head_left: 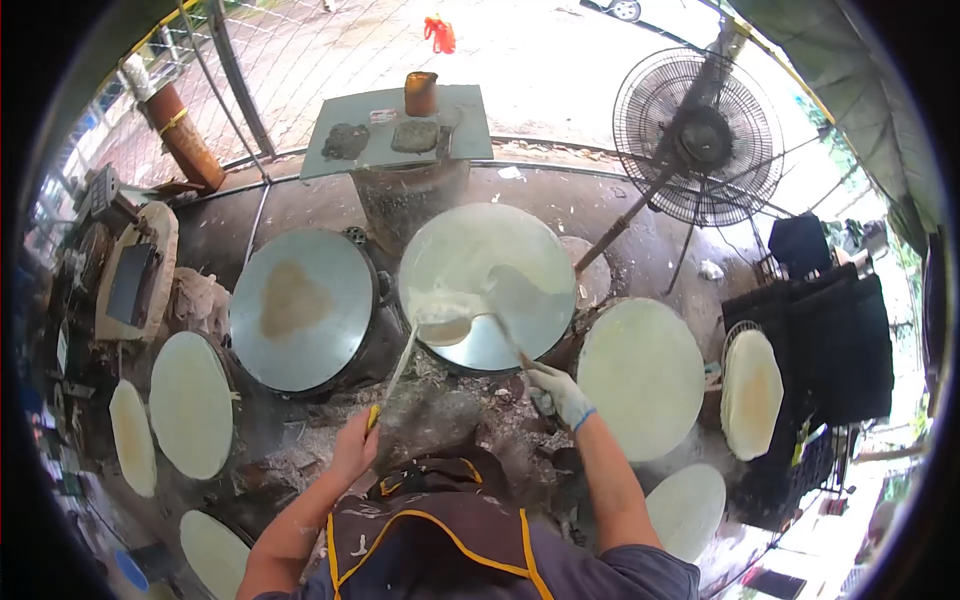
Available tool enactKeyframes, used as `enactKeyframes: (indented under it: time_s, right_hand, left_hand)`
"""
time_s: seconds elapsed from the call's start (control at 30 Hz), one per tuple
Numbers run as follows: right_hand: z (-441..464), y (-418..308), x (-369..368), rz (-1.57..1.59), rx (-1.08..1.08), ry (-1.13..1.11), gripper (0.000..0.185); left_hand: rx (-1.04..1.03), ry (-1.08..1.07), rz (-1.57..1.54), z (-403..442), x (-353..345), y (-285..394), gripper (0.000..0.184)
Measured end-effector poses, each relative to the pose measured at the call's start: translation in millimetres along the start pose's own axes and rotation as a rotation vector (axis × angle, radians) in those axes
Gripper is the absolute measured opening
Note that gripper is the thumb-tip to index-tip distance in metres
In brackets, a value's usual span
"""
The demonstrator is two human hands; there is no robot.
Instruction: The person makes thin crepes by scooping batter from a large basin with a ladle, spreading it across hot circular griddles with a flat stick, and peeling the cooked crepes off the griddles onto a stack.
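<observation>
My bare left hand (354, 445) is closed on the yellow handle of a long thin tool (402, 368). That tool reaches up to the near left edge of the middle round griddle (470, 240), beside a thick pale lump of batter (445, 315). A pale layer covers most of this griddle; its near part shows bare metal. My right hand (562, 396), in a whitish glove, is wrapped round the handle of a flat scraper (510, 288), whose broad blade lies over the griddle's right half. The exact outline of the blade is hard to make out.
A griddle (345, 345) with a brown patch stands left; a pale-covered one (641, 380) stands right. More pale discs lie at both sides, such as one (190, 405) at left. Beyond are a fan (698, 137) and a small table (467, 110) bearing a can (421, 95).
</observation>
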State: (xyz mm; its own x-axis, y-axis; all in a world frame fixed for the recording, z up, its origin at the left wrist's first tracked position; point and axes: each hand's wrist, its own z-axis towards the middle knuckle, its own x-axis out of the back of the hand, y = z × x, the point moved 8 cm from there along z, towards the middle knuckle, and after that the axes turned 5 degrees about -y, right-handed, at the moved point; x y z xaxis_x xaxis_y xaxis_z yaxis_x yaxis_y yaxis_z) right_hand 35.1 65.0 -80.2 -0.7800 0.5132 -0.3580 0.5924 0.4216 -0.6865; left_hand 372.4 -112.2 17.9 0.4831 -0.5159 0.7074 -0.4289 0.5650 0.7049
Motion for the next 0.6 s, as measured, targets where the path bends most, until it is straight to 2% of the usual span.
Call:
enactKeyframes:
  time_s: [0.07,0.13,0.17,0.27,0.33,0.37,0.47,0.5,0.6]
  right_hand:
    - [-24,35,-28,0.306,0.066,0.145,0.033]
    - [-23,59,-97,0.521,0.088,0.214,0.035]
    - [7,79,-117,0.431,0.128,0.195,0.035]
    - [44,55,-219,0.284,0.115,0.048,0.032]
    - [65,63,-223,0.172,0.193,0.216,0.032]
    - [71,71,-221,0.117,0.230,0.302,0.033]
    - [57,117,-211,-0.071,0.311,0.688,0.034]
    - [67,135,-223,0.145,0.332,0.730,0.035]
    - [82,110,-261,0.050,0.450,0.688,0.035]
  left_hand:
    - [0.016,0.000,-0.087,7,22,-11,0.034]
    - [0.039,-0.014,-0.204,15,45,-15,0.034]
    - [0.059,-0.022,-0.273,19,60,-13,0.034]
    - [0.181,-0.073,-0.616,14,79,-43,0.030]
    - [0.279,-0.109,-0.806,6,103,-43,0.027]
    - [0.214,-0.093,-0.816,2,113,-48,0.023]
    - [0.298,-0.059,-1.024,-24,135,-75,0.023]
    - [0.319,-0.048,-1.033,-32,141,-81,0.023]
    - [0.366,-0.029,-1.134,-51,147,-99,0.021]
